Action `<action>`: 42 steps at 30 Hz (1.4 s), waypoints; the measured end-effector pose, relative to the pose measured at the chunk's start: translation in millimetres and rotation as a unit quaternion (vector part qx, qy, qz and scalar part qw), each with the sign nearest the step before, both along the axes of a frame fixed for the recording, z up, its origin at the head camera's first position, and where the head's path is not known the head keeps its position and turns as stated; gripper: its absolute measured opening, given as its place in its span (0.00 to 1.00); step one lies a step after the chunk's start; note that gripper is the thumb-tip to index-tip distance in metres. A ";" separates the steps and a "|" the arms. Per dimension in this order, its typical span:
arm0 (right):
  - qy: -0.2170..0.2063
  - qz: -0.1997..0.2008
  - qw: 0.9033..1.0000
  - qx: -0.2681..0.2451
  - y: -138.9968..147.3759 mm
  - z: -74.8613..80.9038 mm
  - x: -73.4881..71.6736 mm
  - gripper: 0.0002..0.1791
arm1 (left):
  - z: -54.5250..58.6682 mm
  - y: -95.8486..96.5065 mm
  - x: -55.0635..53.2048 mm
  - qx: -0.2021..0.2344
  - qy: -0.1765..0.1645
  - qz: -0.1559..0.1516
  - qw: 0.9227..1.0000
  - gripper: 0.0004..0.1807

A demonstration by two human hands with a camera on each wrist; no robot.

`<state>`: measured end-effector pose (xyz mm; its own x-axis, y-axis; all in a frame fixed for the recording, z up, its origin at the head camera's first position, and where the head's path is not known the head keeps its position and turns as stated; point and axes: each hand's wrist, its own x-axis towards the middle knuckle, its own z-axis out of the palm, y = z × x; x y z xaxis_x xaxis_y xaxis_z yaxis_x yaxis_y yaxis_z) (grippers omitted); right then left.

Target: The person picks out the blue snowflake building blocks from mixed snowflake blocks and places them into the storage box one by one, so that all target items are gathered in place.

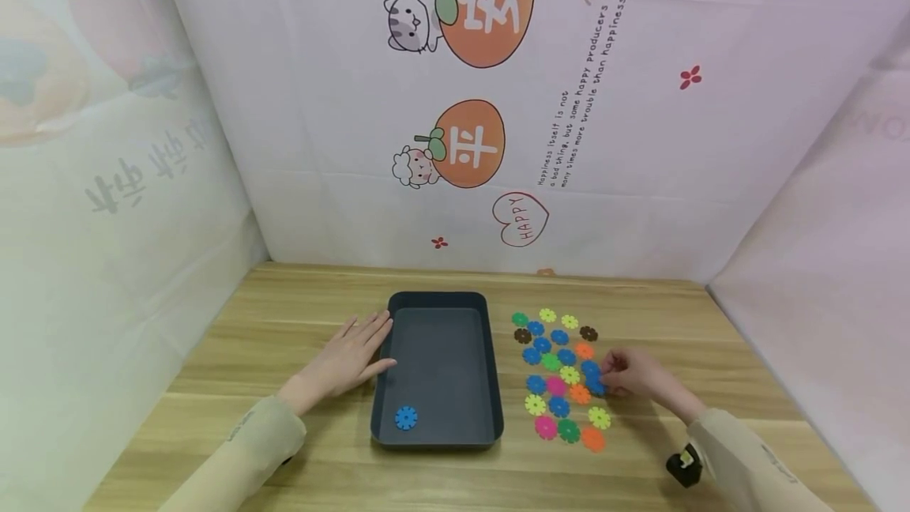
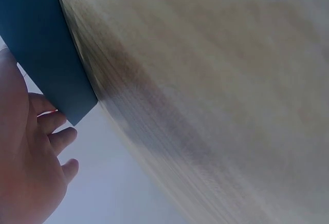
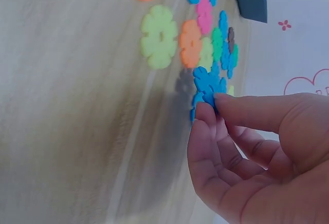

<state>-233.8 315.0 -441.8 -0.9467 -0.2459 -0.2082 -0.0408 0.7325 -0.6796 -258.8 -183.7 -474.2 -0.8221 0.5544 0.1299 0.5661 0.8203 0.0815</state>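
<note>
My left hand (image 1: pixel 348 358) rests with straight fingers on the left rim of a dark grey tray (image 1: pixel 444 362). In the left wrist view the fingers lie by the tray's wall (image 2: pixel 46 44). One blue snowflake disc (image 1: pixel 406 418) lies in the tray's near left corner. Right of the tray, my right hand (image 1: pixel 635 375) pinches a blue snowflake disc (image 3: pixel 206 82) between thumb and finger. Other blue discs lie just behind that one, partly hidden by the hand. Several loose snowflake discs in yellow, orange, pink, green, brown and blue spread over the table to its left, among them an orange disc (image 1: pixel 580 394).
The wooden table (image 1: pixel 320 457) meets a printed white cloth (image 1: pixel 341 204) at its back edge, with more cloth at both sides. A small black device (image 1: pixel 684 466) sits at the right sleeve's cuff. The tray's raised walls stand between the two hands.
</note>
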 end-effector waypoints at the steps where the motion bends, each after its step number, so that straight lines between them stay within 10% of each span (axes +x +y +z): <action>1: -0.002 0.003 1.000 -0.006 -1.3 2.0 0.0 0.06 | 0.2 -0.2 0.1 0.000 0.001 -0.001 1.000 0.41; 27: 0.018 0.043 0.999 -0.025 -83.2 43.7 -19.5 0.06 | 5.0 0.9 0.0 -0.021 0.015 -0.015 1.000 0.41; 42: 0.009 0.114 0.992 -0.056 -161.9 38.5 -33.3 0.04 | 4.1 0.9 0.7 -0.018 0.013 -0.012 1.000 0.41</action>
